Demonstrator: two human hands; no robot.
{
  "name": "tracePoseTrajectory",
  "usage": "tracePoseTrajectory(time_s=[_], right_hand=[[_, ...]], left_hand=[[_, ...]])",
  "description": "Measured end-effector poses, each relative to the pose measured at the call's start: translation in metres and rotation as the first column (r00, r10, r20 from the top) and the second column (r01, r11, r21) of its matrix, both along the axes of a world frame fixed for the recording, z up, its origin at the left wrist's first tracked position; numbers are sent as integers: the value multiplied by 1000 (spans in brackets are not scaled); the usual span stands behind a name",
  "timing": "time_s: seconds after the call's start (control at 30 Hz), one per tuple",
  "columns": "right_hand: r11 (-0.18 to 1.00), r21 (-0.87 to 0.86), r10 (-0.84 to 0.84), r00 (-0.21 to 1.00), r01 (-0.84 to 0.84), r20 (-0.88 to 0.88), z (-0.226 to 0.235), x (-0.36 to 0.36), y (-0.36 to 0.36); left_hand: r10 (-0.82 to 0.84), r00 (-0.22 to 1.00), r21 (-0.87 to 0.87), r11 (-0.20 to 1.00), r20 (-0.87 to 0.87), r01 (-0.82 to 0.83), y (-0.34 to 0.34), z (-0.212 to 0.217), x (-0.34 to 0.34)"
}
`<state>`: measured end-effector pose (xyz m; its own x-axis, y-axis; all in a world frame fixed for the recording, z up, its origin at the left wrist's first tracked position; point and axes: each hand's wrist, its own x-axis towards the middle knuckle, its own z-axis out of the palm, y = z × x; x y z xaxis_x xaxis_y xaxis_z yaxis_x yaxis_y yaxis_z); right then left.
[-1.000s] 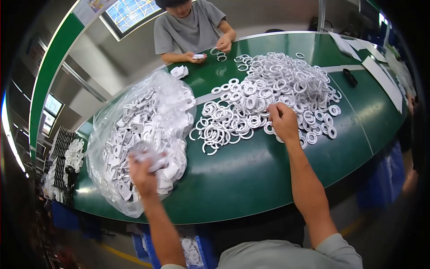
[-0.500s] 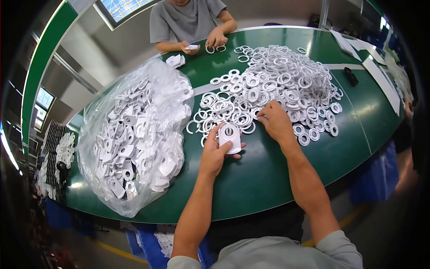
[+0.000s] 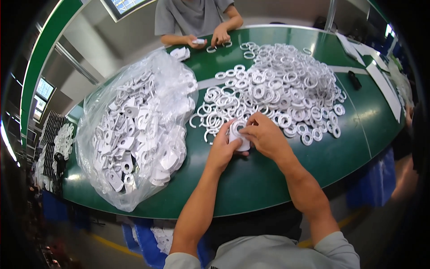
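My left hand grips a white plastic plate with a round hole, its thumb on the front face. At the hole, a white ring lies against the plate. My right hand has its fingers pinched on the ring's right side and partly hides it. Just beyond my hands spreads a large pile of loose white rings. To the left, a clear plastic bag is full of similar white plates.
A person works across the green table, small white parts in hand. A few white plates lie beside the bag. A black object and white sheets lie at the right. Stacked dark and white parts stand far left.
My right hand has come back from the ring pile to the plate in my left hand. The plate has shifted slightly right. The person across has moved their hands a little.
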<state>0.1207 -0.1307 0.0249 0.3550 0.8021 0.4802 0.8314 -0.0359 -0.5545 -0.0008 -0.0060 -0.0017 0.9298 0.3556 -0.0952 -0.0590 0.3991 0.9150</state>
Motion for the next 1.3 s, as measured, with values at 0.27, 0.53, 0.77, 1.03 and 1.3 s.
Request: tracePoseTrajectory(time_s=[0.27, 0.53, 0.77, 1.03, 1.3], right_hand=[[972, 173, -141, 984, 158, -108, 5, 11, 2], [962, -93, -259, 966, 258, -1, -27, 21, 3], [935, -25, -353, 935, 353, 15, -29, 18, 15], [901, 70, -136, 432, 428, -892, -23, 35, 12], [922, 83, -292, 821, 378, -491, 1, 24, 1]], left_hand=[[194, 981, -97, 976, 0, -193, 9, 1, 4], [458, 889, -92, 885, 4, -455, 19, 11, 0], [448, 894, -65, 892, -10, -448, 17, 11, -3], [380, 924, -30, 924, -30, -381, 15, 10, -1], [339, 939, -9, 940, -53, -340, 12, 9, -1]])
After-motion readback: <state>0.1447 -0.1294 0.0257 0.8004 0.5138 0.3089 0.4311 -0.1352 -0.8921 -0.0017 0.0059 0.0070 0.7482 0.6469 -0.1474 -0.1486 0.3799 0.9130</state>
